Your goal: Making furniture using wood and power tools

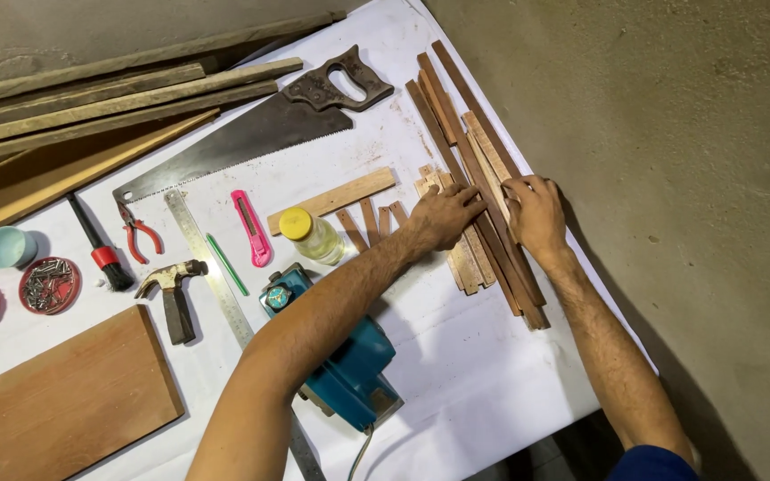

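Head view: at two o'clock on the white-covered worktop (pixel 456 374), the left hand (pixel 446 216) and right hand (pixel 534 214) press flat, fingers together and clamped on nothing, squaring the loose wooden strips (pixel 483 169). Sorting looks underway; the saw (pixel 251 134), hammer (pixel 171 289) and blue power planer (pixel 349 370) lie untouched.

Your left hand (pixel 443 216) lies flat, fingers spread, on a bundle of thin wooden strips (pixel 479 169) at the right edge of the white sheet (pixel 483 374), and your right hand (pixel 535 212) presses on the same strips just beside it. Near your left forearm stand a small bottle with a yellow cap (pixel 310 235) and a teal power tool (pixel 345 361). A handsaw (pixel 260 134), steel ruler (pixel 211 267), hammer (pixel 171 294) and pink utility knife (pixel 250 227) lie farther left
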